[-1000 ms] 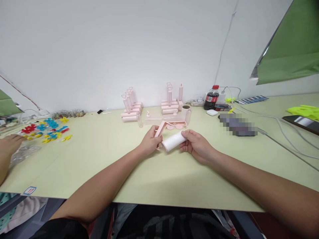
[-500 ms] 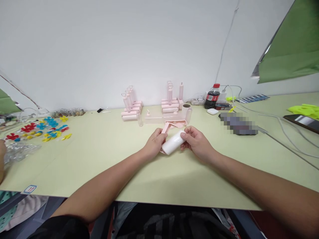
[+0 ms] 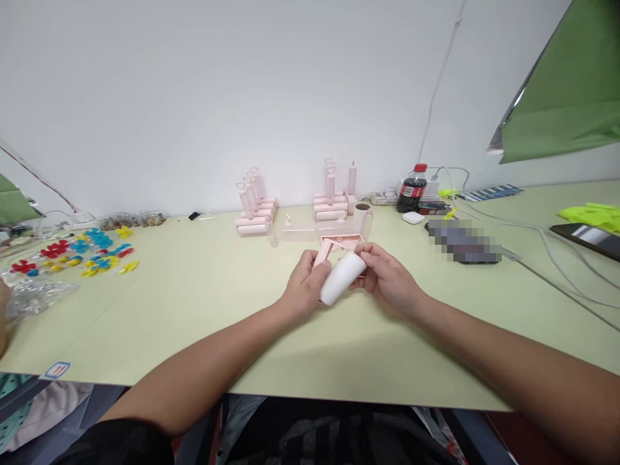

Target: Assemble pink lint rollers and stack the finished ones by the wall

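In front of me, my left hand (image 3: 304, 284) is closed on a pink plastic lint roller frame (image 3: 323, 253), its thumb over the near end of a white sticky-paper roll (image 3: 343, 278). The fingers of my right hand (image 3: 387, 274) are closed round the far end of that roll. The roll lies at a slant along the frame; my fingers hide how the two join. Just behind my hands are an open pink tray-like part (image 3: 356, 238) and a clear pinkish cover (image 3: 303, 232).
Finished-looking pink lint rollers stand in two groups, left (image 3: 256, 216) and right (image 3: 330, 210). A cola bottle (image 3: 413, 188), white case (image 3: 413, 218) and cables are at right. Colourful flower pieces (image 3: 99, 239) and plastic wrap (image 3: 36, 300) lie left, near another person's hand (image 3: 4, 310).
The white roll has shifted slightly right and turned a little steeper. My left hand has moved slightly right with the frame; my right fingers have moved up round the roll's far end.
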A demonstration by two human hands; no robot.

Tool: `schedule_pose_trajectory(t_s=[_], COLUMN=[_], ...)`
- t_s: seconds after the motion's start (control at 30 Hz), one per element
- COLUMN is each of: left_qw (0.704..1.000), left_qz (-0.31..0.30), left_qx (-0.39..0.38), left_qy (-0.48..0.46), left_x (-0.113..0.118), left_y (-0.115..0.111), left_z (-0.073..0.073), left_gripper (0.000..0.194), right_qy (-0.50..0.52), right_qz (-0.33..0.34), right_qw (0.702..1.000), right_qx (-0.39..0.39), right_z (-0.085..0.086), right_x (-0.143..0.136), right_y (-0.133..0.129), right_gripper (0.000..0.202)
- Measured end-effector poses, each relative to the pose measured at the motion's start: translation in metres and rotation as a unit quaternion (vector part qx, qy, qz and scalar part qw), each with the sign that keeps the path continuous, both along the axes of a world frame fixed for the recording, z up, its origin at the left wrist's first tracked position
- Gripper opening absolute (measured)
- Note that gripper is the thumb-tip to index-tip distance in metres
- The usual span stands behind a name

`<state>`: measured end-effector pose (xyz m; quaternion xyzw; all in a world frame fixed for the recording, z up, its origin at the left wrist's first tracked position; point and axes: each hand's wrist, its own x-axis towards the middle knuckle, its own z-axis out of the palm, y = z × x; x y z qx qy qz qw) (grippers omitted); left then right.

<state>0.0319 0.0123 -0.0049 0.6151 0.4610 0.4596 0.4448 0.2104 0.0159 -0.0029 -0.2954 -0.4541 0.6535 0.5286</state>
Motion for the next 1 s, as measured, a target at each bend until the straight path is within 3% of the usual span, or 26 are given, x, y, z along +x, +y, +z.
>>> schedule_pose_trajectory(t_s=[0.1,0.2,0.27,0.43,0.57,0.67,0.83,1.0], left_qw=[0.993,0.979,0.970,0.944,0.923,0.930,0.962,0.969], left_qz=[-0.015,-0.046,-0.052,-0.066,-0.105,-0.117,-0.141,-0.172], left_qx=[0.114,0.198,0.235,0.309,0.352,0.337,0.213,0.113], left_qy=[0.010,0.030,0.047,0.094,0.110,0.092,0.094,0.135], left_x=[0.000,-0.001,-0.003,-0.010,-0.013,-0.012,-0.017,-0.025], left_y=[-0.007,-0.011,-0.011,-0.006,-0.006,-0.010,-0.016,-0.011], left_z=[-0.005,-0.010,-0.011,0.001,0.012,0.017,0.026,0.032], left_gripper=[0.031,0.037,0.040,0.043,0.035,0.033,0.027,0.030], right_qy=[0.067,0.112,0.123,0.038,-0.097,-0.204,-0.312,-0.483], right_qz=[0.112,0.247,0.266,0.193,0.158,0.121,0.065,-0.010], right_qw=[0.990,0.959,0.953,0.980,0.978,0.957,0.931,0.849], right_qx=[-0.046,-0.085,-0.078,-0.018,0.091,0.168,0.180,0.215], right_z=[0.003,0.006,0.006,-0.002,-0.004,0.002,0.007,0.006], right_x=[-0.005,-0.011,-0.013,-0.010,-0.006,-0.003,0.002,0.008], right_y=[-0.010,-0.021,-0.025,-0.021,-0.017,-0.018,-0.013,-0.006], right_gripper=[0.031,0.049,0.049,0.043,0.047,0.053,0.051,0.050])
